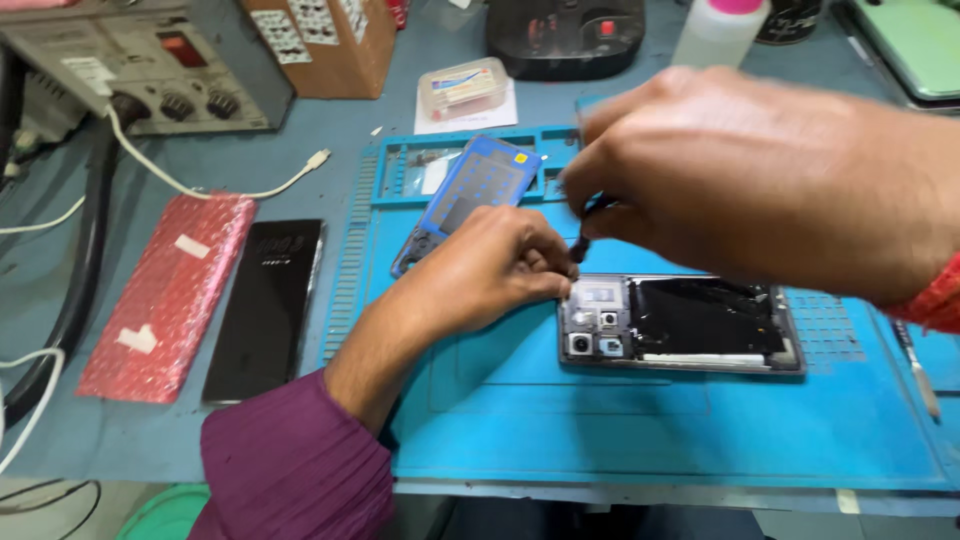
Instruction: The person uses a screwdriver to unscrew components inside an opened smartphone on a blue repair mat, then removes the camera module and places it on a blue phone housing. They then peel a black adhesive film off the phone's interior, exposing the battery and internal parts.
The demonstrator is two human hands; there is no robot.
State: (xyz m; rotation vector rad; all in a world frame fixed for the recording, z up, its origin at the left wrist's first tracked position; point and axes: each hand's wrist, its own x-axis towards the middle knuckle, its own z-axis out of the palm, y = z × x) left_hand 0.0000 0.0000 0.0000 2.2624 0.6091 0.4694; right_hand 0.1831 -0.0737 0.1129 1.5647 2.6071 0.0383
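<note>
Left hand [495, 262]: your grip is closed, fingertips pinched at the phone's top edge by the camera end, pressing down there, likely to pin the phone so it does not slide.
Right hand [760, 180]: your grip is closed around a thin dark tool [583, 240]; you hold it steeply, tip down just above the same corner, close to your left fingertips.
Phone [690, 325]: it lies opened and back-up near the mat's middle, long side across, camera end at 9 o'clock; the inner parts and a dark plate show.
Mat [560, 420]: the blue mat covers the table under both hands, probably to keep the phone steady; trays run along its 12 o'clock edge.
Back cover [470, 195]: a blue-framed piece leans at 11 o'clock from the phone, set aside and partly behind your left hand.
Black slab [268, 305]: it lies flat off the mat at 9 o'clock, beside a red bubble-wrapped pack [165, 295].
Spare tool [918, 365]: a slim one rests at 3 o'clock, within reach of your right hand.
Bottle [722, 28]: it stands at 12 o'clock, well apart from the work.
</note>
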